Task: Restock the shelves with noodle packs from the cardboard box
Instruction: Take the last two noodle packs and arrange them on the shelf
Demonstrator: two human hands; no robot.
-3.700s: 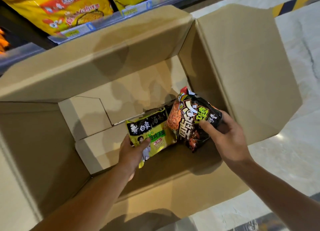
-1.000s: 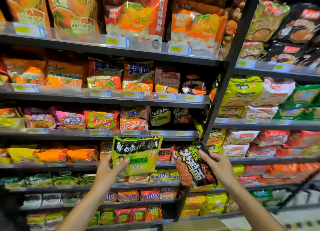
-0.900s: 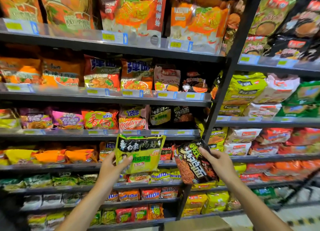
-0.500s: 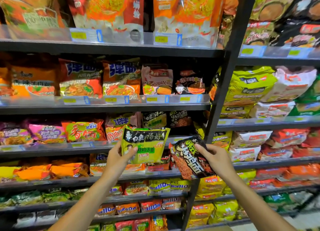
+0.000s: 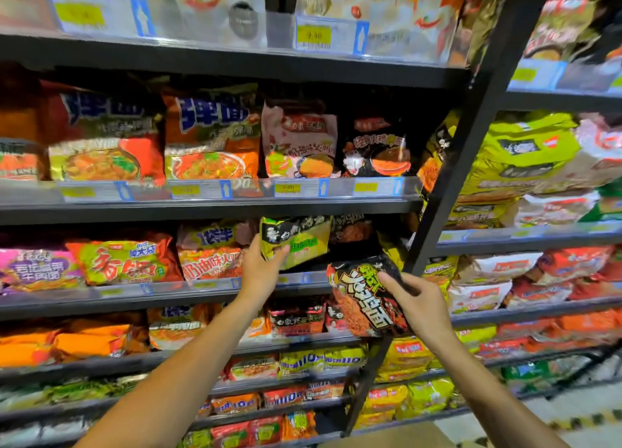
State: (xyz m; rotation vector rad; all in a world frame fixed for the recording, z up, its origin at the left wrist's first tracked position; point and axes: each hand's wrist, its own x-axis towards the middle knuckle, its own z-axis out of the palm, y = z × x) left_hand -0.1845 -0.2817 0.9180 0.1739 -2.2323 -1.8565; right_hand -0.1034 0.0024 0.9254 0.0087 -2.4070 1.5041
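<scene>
A yellow-green and black plastic noodle pack (image 5: 298, 240) is gripped by the left hand (image 5: 261, 267), thumb across its lower front and fingers behind, and is held at the mouth of the third shelf level, its top edge just under the dark metal shelf board (image 5: 208, 208) above. The left arm is stretched forward and upward from the lower left, wrist nearly straight. Behind the pack a dark gap is seen, bordered on the left by a yellow and orange noodle pack (image 5: 212, 249) and on the right by a black and orange noodle pack on the shelf (image 5: 350, 229); the room between them looks narrow, about one pack wide. The clear plastic price rail (image 5: 188, 284) along the shelf's front edge runs just below the held pack.

A black crinkled noodle pack with white and orange lettering (image 5: 365, 299) is clasped in the right hand (image 5: 415, 299), thumb on its front face and fingers wrapped round its right edge. It is held tilted, lower than the other pack and out in front of the shelves, close to the slanting black metal upright (image 5: 447, 185) that divides the two bays. The right forearm rises from the lower right corner.

A brown cardboard box flap (image 5: 387, 437) is visible at the bottom edge, below both arms. Every surrounding shelf is crowded with packs, much of it blurred.
</scene>
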